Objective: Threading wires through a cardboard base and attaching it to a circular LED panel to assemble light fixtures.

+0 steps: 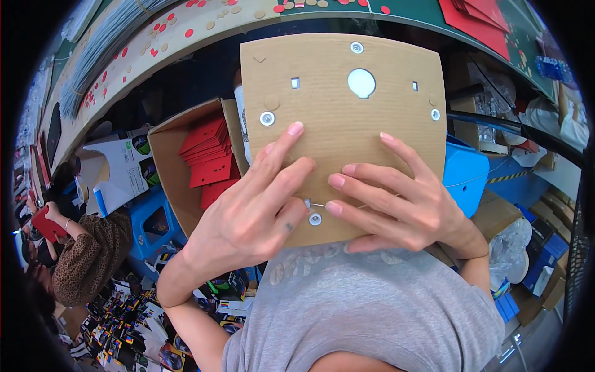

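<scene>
A person in a grey shirt has a brown cardboard panel right in front of the chest, its lower edge against the shirt. The left hand lies over the panel's left side, two fingers stretched across it and the thumb bent in near a small slot at the lower middle. The right hand spreads its fingers loosely from the right. A thin wire runs from the slot to a right fingertip; I cannot tell whether either hand pinches it. White washers sit near the panel's four edges, and a large round hole is cut near its top.

Just left stands an open carton of red cards; to the right is a blue bin. Further left, a co-worker in a leopard-print top holds a red piece. Beyond the panel, the desk carries scattered red and tan discs, a bundle of grey wires and red sheets.
</scene>
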